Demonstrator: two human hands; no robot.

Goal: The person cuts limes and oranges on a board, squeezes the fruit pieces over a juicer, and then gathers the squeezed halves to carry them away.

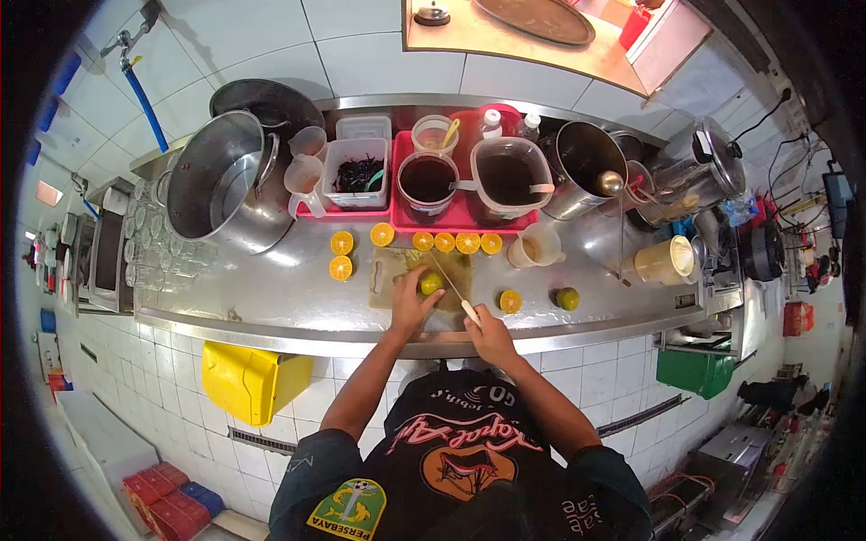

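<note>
A green-skinned orange rests on the cutting board, and the fingers of my left hand are closed around its left side. In my right hand is a knife with a pale handle; its blade slants up and left over the board, close beside the orange. Cut orange halves lie face up in a row behind the board, with two more halves to its left. Right of the board sit another half and a whole green orange.
Behind the fruit, a red tray carries tubs of dark liquid. A big steel pot and several glasses stand left. On the right are a measuring jug, a citrus juicer and a tall steel pot.
</note>
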